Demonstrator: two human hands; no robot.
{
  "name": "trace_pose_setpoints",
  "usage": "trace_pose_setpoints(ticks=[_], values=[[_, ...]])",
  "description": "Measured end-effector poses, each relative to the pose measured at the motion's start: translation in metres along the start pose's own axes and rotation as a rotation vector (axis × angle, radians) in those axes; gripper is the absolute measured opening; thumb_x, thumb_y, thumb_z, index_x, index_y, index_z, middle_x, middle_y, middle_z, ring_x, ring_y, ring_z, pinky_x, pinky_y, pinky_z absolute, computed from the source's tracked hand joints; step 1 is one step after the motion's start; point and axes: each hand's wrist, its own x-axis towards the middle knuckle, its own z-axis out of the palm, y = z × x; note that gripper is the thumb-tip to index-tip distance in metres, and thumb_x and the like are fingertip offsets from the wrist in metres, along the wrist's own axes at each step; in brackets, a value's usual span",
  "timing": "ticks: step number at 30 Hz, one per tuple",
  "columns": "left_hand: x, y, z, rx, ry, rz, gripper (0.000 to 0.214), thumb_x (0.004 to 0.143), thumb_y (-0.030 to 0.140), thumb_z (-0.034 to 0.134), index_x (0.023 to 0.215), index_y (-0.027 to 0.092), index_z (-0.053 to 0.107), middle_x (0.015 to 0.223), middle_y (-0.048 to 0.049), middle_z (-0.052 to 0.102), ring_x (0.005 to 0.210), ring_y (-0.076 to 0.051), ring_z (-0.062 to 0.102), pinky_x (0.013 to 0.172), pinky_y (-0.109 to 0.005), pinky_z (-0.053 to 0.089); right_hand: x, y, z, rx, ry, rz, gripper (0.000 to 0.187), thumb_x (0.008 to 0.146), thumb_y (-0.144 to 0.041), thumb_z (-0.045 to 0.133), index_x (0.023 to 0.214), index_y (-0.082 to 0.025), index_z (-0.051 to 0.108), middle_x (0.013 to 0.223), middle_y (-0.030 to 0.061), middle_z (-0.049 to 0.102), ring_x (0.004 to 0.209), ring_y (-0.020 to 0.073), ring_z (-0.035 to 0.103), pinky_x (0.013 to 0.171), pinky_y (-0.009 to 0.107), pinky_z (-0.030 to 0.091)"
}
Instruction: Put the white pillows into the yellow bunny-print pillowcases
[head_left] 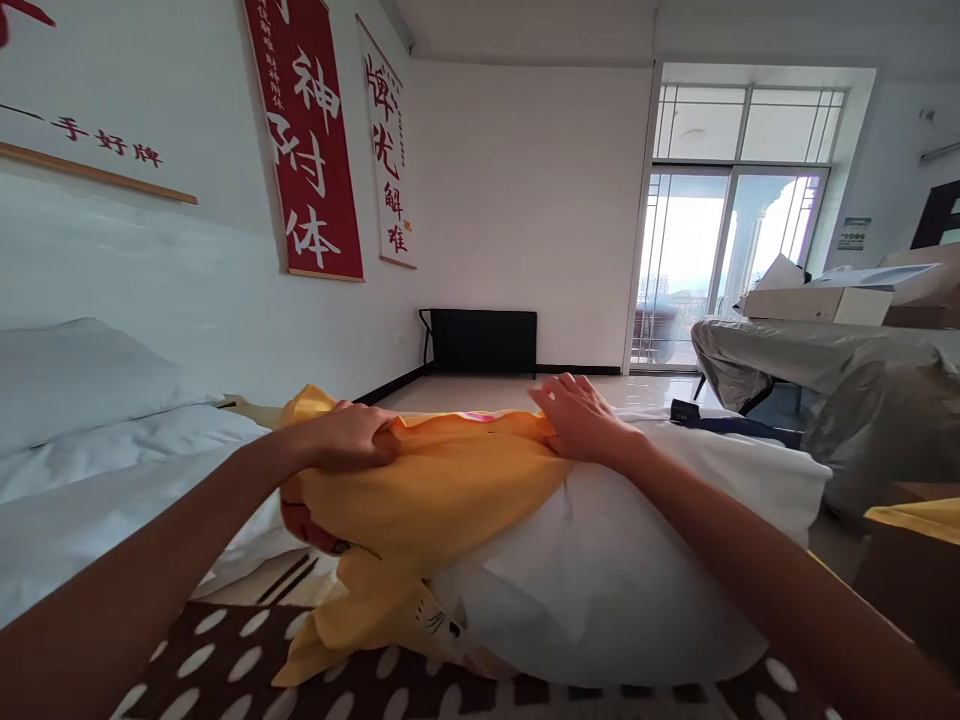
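Yellow cloth (450, 490) held between left hand (356, 437), right hand (585, 422).

Your left forearm (172, 535), lower left of frame, and right forearm (739, 540), lower right, are bare; left hand (356, 437) and right hand (583, 420) ungloved.

The white pillow (592, 590), plump and lightly creased, lies with its right portion bare, while the yellow cloth cover (442, 490), wrinkled and printed with dark whisker lines, overlies the pillow's left portion, its far edge bunched, one loose corner extending left of the pillow.
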Motion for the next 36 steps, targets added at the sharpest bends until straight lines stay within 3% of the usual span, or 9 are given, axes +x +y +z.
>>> trace_pose_setpoints(ticks=[5, 9, 15, 17, 20, 28, 31, 34, 36], values=[[-0.016, -0.005, -0.001, 0.197, -0.013, -0.026, 0.029, 0.068, 0.022, 0.048, 0.093, 0.02, 0.064, 0.087, -0.005, 0.067, 0.077, -0.022, 0.06, 0.066, -0.028, 0.043, 0.001, -0.003, 0.026, 0.048, -0.312, -0.075, 0.016, 0.082, -0.026, 0.051, 0.092, -0.02, 0.061, 0.096, 0.0071, 0.067, 0.085, 0.0214, 0.061, 0.072, 0.031, 0.041], [-0.015, -0.007, -0.015, 0.344, 0.116, -0.103, 0.028, 0.079, 0.017, 0.037, 0.089, 0.018, 0.063, 0.07, -0.0044, 0.058, 0.07, -0.021, 0.056, 0.07, -0.035, 0.042, -0.001, 0.002, 0.024, -0.081, -0.125, -0.009, 0.019, 0.091, -0.028, 0.04, 0.094, -0.021, 0.058, 0.091, 0.006, 0.068, 0.081, 0.0224, 0.064, 0.064, 0.03, 0.039], [-0.004, 0.011, -0.074, 0.454, 0.491, -0.277, 0.032, 0.084, 0.028, 0.035, 0.092, 0.01, 0.06, 0.062, -0.0013, 0.047, 0.068, -0.017, 0.055, 0.07, -0.031, 0.039, 0.017, 0.03, -0.037, -0.355, 0.208, 0.284, 0.023, 0.092, -0.013, 0.033, 0.099, -0.016, 0.054, 0.092, 0.0129, 0.066, 0.082, 0.0243, 0.064, 0.061, 0.029, 0.039], [0.001, 0.01, -0.081, 0.498, 0.566, -0.275, 0.046, 0.091, 0.032, 0.021, 0.087, 0.007, 0.059, 0.06, -0.0009, 0.045, 0.071, -0.016, 0.055, 0.076, -0.033, 0.036, 0.016, 0.025, -0.045, -0.372, 0.229, 0.239, 0.023, 0.091, -0.012, 0.032, 0.097, -0.014, 0.054, 0.091, 0.015, 0.066, 0.083, 0.0246, 0.064, 0.061, 0.029, 0.039], [0.006, 0.001, -0.075, 0.58, 0.579, -0.255, 0.069, 0.092, 0.036, -0.004, 0.081, 0.007, 0.057, 0.058, -0.0015, 0.045, 0.069, -0.014, 0.054, 0.079, -0.036, 0.031, 0.008, 0.019, -0.039, -0.352, 0.084, 0.043, 0.02, 0.091, -0.014, 0.035, 0.099, -0.015, 0.053, 0.087, 0.0129, 0.067, 0.077, 0.0228, 0.064, 0.061, 0.029, 0.038], [0.01, -0.007, -0.077, 0.683, 0.837, -0.255, 0.037, 0.086, 0.009, 0.019, 0.077, 0.007, 0.054, 0.062, -0.0026, 0.051, 0.082, -0.019, 0.051, 0.087, -0.045, 0.027, 0.009, 0.042, -0.031, -0.358, 0.109, 0.197, 0.026, 0.092, -0.013, 0.029, 0.1, -0.016, 0.054, 0.078, 0.0129, 0.068, 0.073, 0.024, 0.066, 0.058, 0.027, 0.032], [0.015, 0.008, -0.076, 0.575, 1.028, -0.25, 0.035, 0.089, 0.01, 0.022, 0.102, 0.004, 0.053, 0.095, -0.0105, 0.06, 0.105, -0.025, 0.05, 0.09, -0.048, 0.025, 0.021, 0.051, -0.037, -0.373, 0.165, 0.245, 0.026, 0.09, -0.011, 0.031, 0.099, -0.015, 0.054, 0.078, 0.0139, 0.068, 0.076, 0.0242, 0.065, 0.059, 0.027, 0.03], [0.015, 0.029, -0.055, 0.433, 1.146, -0.066, 0.039, 0.088, 0.014, 0.033, 0.126, 0.008, 0.041, 0.133, -0.0179, 0.046, 0.126, -0.029, 0.039, 0.094, -0.047, 0.021, 0.033, 0.07, -0.053, -0.409, 0.213, 0.306, 0.025, 0.089, -0.011, 0.031, 0.095, -0.013, 0.056, 0.077, 0.0149, 0.067, 0.077, 0.0251, 0.064, 0.06, 0.028, 0.03], [0.015, 0.042, -0.033, 0.331, 1.111, 0.142, 0.037, 0.084, 0.016, 0.041, 0.12, 0.017, 0.049, 0.131, -0.0122, 0.052, 0.125, -0.027, 0.043, 0.096, -0.045, 0.019, 0.041, 0.083, -0.066, -0.431, 0.256, 0.348, 0.028, 0.089, -0.009, 0.029, 0.095, -0.011, 0.056, 0.077, 0.0165, 0.066, 0.079, 0.0256, 0.064, 0.062, 0.029, 0.032]])
